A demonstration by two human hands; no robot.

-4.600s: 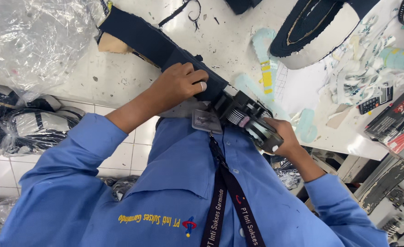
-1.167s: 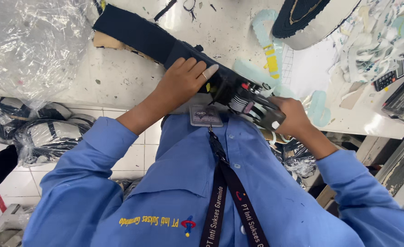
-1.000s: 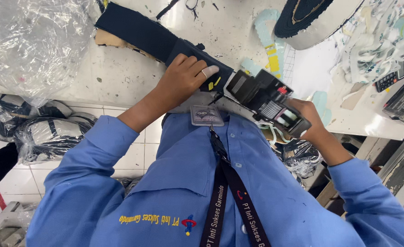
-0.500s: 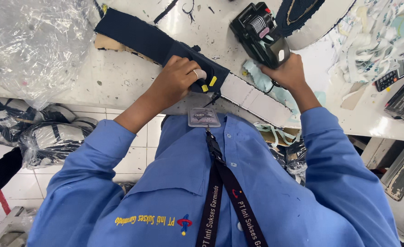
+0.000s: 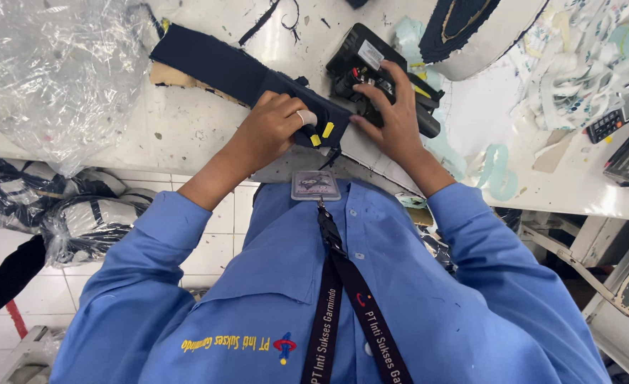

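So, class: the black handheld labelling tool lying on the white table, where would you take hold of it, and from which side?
Grip the black handheld labelling tool around its long body, coming down from above and from the table's near edge, as the right hand does. It lies flat and slanted, so the upper face and sides are free. The left hand presses the dark navy fabric strip beside it, which blocks the approach from that side.

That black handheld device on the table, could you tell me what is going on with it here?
A person in a blue shirt stands at a white worktable. The right hand rests on top of the black handheld device, which lies on the table. The left hand presses down on a long dark navy fabric strip that carries small yellow tags. A clear plastic bag lies to the left, and a calculator to the right.
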